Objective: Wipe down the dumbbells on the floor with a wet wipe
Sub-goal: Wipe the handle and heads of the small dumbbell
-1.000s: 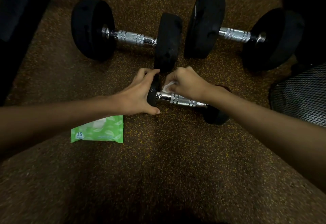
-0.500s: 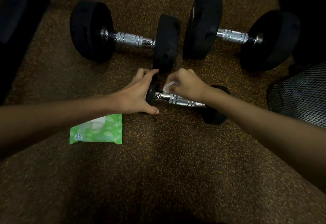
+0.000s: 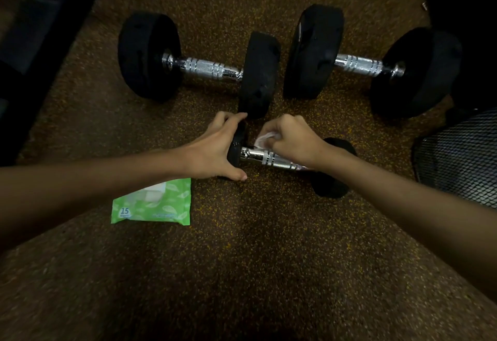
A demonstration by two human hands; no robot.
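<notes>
Working on the small dumbbell, lying just past the centre of the view toward 12 o'clock. Hold its black end at 9 o'clock firmly with the left hand, already curled round that end, to stop any rolling on the speckled floor. With the right hand, closed on the crumpled wet wipe, press onto the chrome handle and rub along toward 3 o'clock, turning the bar to reach the underside. Probably better to unfold the wipe for more surface. Mind the grooves, likely to trap dirt. Afterwards, go to the first large dumbbell at 11 o'clock and the second large dumbbell at 1 o'clock. Take a fresh wipe from the green pack at 8 o'clock if needed.
</notes>
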